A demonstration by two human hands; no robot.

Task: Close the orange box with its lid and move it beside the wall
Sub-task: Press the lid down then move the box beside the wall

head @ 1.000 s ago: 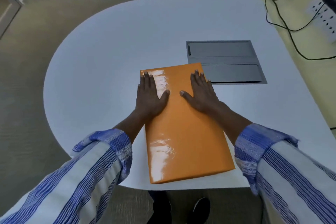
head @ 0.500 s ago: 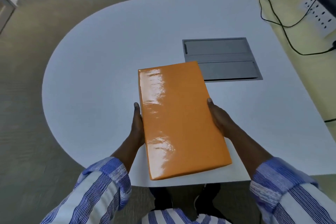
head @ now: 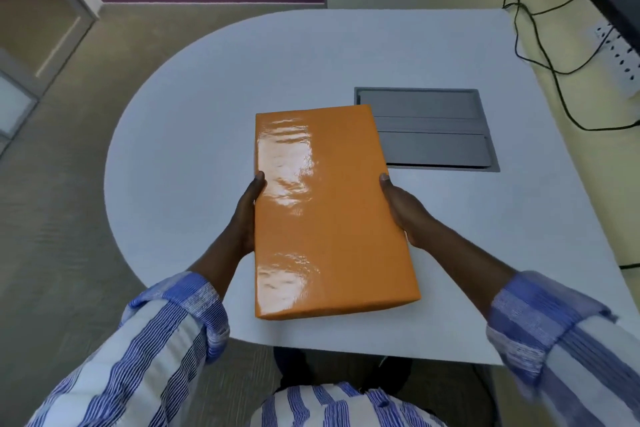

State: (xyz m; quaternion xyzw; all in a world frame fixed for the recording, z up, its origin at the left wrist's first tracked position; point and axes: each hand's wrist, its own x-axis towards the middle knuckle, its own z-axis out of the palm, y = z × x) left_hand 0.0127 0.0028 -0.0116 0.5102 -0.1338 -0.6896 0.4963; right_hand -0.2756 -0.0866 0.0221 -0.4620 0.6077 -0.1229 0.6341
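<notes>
The orange box (head: 329, 211) is closed, its glossy lid on top, and lies lengthwise near the front of the white table (head: 214, 107). My left hand (head: 247, 215) grips its left long side, thumb on the lid edge. My right hand (head: 403, 211) grips its right long side the same way. The fingers of both hands are hidden under or behind the box. The cream wall (head: 561, 55) runs along the table's right side.
A grey recessed cable hatch (head: 436, 135) sits in the table just beyond the box's far right corner. Black cables (head: 540, 55) and a white power strip (head: 620, 59) hang on the wall. Carpeted floor lies to the left.
My hands left the top of the lid and took hold of the box's long sides. The box has turned slightly, its long sides now straighter to me.
</notes>
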